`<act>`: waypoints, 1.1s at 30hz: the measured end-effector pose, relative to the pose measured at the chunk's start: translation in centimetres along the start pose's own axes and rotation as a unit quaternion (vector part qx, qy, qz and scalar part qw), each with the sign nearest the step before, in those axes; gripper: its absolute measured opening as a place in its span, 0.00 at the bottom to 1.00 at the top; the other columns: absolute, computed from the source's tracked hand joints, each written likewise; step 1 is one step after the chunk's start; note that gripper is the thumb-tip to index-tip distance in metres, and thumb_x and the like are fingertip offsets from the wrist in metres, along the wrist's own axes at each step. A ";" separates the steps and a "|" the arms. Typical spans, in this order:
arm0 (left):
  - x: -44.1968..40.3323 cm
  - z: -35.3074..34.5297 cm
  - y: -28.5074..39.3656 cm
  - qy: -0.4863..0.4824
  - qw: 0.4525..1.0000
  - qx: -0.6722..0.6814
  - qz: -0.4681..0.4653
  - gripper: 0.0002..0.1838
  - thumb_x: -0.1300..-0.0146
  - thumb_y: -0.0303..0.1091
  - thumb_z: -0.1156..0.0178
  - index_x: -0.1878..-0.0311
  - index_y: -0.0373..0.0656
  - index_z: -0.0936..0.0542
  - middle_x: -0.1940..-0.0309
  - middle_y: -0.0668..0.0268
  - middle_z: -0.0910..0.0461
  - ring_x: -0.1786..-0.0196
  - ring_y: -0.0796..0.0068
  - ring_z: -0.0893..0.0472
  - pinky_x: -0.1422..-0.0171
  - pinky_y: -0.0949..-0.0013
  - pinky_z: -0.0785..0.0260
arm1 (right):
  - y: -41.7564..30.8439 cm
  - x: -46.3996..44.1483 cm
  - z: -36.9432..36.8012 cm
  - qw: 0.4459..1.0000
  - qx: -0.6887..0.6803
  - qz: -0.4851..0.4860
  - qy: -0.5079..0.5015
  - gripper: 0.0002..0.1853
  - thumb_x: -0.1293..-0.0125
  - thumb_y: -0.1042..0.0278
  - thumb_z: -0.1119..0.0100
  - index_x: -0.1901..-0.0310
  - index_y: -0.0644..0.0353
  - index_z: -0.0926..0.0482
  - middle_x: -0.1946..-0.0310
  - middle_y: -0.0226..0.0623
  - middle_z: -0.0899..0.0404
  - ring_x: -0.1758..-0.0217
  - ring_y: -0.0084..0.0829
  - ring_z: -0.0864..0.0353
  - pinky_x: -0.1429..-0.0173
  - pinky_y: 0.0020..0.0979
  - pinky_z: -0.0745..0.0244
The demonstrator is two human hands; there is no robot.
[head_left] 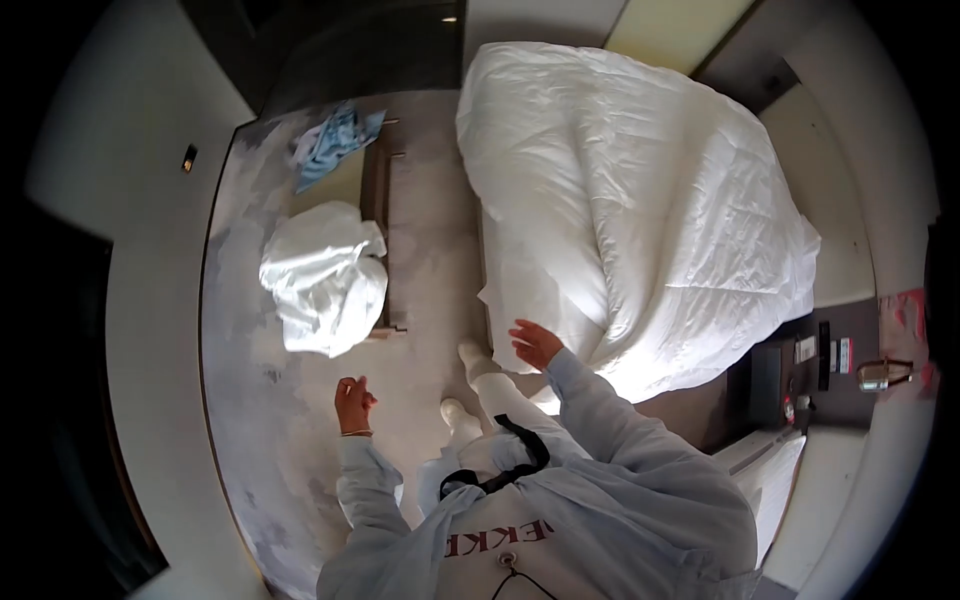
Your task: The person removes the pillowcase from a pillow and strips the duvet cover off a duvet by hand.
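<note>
My right hand (535, 343) is open with its fingers apart, close beside the lower left edge of a bed. Spread over that bed is a large, rumpled white duvet (640, 210). Whether the fingertips touch it, I cannot tell; the hand holds nothing. My left hand (354, 405) hangs over the carpet with loosely bent fingers, a gap showing between them, and a thin band at the wrist. Nothing shows in it. Beyond the left hand, a crumpled heap of white bedding (325, 280) lies on a low bench (377, 200).
Blue cloth (340, 145) lies at the bench's far end. Grey patterned carpet (430, 240) runs between bench and bed. A dark bedside unit (765, 380) with small items stands at right, near a wall lamp (885, 375). A pale wall (150, 300) borders the left.
</note>
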State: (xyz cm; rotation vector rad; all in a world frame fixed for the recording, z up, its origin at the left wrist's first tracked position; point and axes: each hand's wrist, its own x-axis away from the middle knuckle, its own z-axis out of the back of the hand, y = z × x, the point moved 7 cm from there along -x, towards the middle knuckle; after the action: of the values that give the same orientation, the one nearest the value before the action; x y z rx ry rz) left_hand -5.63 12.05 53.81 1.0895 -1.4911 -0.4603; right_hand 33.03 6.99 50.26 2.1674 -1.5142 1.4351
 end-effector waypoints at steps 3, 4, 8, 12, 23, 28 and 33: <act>-5.6 -6.6 1.0 -0.059 0.997 -0.012 0.056 0.11 0.45 0.27 0.43 0.77 0.49 0.35 0.89 0.74 0.37 0.88 0.82 0.34 0.83 0.75 0.35 | -6.2 -2.2 0.9 0.992 -0.098 0.055 0.053 0.15 0.40 0.67 0.50 0.50 0.52 0.32 0.58 0.35 0.27 0.67 0.30 0.27 0.65 0.29 0.27; -7.2 -9.3 1.7 -0.083 0.994 -0.023 0.071 0.11 0.45 0.26 0.43 0.76 0.48 0.36 0.88 0.73 0.36 0.87 0.82 0.33 0.80 0.76 0.36 | -8.4 -3.2 1.3 0.986 -0.129 0.080 0.066 0.16 0.40 0.67 0.49 0.50 0.52 0.32 0.58 0.34 0.27 0.67 0.30 0.28 0.65 0.29 0.27; -14.4 -19.8 5.2 -0.152 0.983 -0.062 0.080 0.09 0.43 0.30 0.45 0.74 0.48 0.35 0.88 0.73 0.38 0.87 0.81 0.36 0.80 0.74 0.37 | -16.3 -7.4 2.7 0.957 -0.242 0.133 0.088 0.14 0.43 0.71 0.47 0.55 0.49 0.30 0.67 0.29 0.24 0.73 0.26 0.27 0.69 0.28 0.31; -22.3 -28.8 8.4 -0.148 0.981 -0.006 0.125 0.07 0.42 0.35 0.45 0.72 0.49 0.32 0.87 0.75 0.41 0.84 0.81 0.37 0.79 0.74 0.39 | -24.2 -12.8 1.0 0.927 -0.328 0.155 0.095 0.11 0.43 0.73 0.50 0.58 0.48 0.30 0.72 0.25 0.26 0.75 0.24 0.28 0.70 0.28 0.33; -47.8 -49.6 16.7 -0.223 0.948 -0.145 0.174 0.08 0.43 0.38 0.44 0.64 0.45 0.26 0.86 0.75 0.36 0.84 0.80 0.33 0.79 0.74 0.36 | -40.5 -28.2 -6.5 0.879 -0.414 0.232 0.055 0.10 0.44 0.75 0.48 0.62 0.47 0.29 0.76 0.23 0.28 0.78 0.20 0.30 0.72 0.25 0.34; -63.3 -58.7 22.2 -0.301 0.916 -0.161 0.210 0.08 0.43 0.37 0.45 0.65 0.45 0.26 0.85 0.74 0.34 0.83 0.80 0.32 0.78 0.73 0.35 | -44.9 -35.9 -6.9 0.763 -0.559 0.251 0.207 0.11 0.43 0.74 0.51 0.60 0.46 0.30 0.78 0.22 0.29 0.82 0.20 0.33 0.75 0.26 0.35; -73.9 -70.2 30.1 -0.285 0.915 -0.222 0.181 0.05 0.43 0.36 0.46 0.68 0.47 0.27 0.84 0.74 0.34 0.82 0.81 0.33 0.76 0.73 0.35 | -56.8 -45.3 -16.4 0.820 -0.495 0.289 0.008 0.02 0.39 0.65 0.50 0.65 0.48 0.32 0.79 0.21 0.33 0.80 0.21 0.38 0.75 0.25 0.40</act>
State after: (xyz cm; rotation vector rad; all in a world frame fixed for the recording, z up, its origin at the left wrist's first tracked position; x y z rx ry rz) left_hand 40.25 107.92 53.99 0.3061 -1.9186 -0.8498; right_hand 65.56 73.87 46.74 1.0936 -2.2945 0.4475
